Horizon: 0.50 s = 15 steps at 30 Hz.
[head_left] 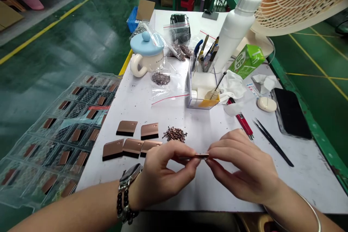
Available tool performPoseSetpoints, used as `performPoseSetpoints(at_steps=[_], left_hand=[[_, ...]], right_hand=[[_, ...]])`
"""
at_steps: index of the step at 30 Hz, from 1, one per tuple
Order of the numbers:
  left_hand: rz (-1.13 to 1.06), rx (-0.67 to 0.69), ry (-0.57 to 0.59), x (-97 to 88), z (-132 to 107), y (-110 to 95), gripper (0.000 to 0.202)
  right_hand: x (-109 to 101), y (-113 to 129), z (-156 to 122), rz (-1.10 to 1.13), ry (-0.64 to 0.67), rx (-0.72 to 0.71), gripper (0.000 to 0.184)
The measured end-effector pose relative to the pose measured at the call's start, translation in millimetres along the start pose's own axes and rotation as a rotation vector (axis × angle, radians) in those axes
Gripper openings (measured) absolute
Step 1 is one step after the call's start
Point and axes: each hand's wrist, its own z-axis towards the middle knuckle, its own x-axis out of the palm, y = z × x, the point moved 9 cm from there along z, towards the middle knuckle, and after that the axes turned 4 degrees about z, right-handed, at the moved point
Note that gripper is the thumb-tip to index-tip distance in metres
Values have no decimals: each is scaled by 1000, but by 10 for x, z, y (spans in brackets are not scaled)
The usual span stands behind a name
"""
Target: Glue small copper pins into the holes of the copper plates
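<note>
Between the thumb and forefinger of my left hand (170,168) is a thin copper-coloured plate (201,156), seen almost edge-on. The fingertips of my right hand (244,166) close on its right end; any small part between them is too small to make out. Just beyond my left hand lies a loose heap of small copper-coloured screws (174,134). To its left, several copper-coloured plates with black lower edges, such as this near-left plate (112,149), lie flat on the white table (130,98). My left hand hides part of the nearest ones.
A clear compartment tray (61,119) with similar plates lies left of the table. Farther back stand a lidded mug (148,56), a clear tool box (203,103), a white bottle (233,32) and a fan (293,3). Black tweezers (273,143) and a phone (292,112) lie right.
</note>
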Motion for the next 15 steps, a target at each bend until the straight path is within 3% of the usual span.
performPoseSetpoints(at_steps=[15], left_hand=[[-7,87,82,55,-18,-42,33]], right_hand=[[27,22,-18,67,-64,45,17]])
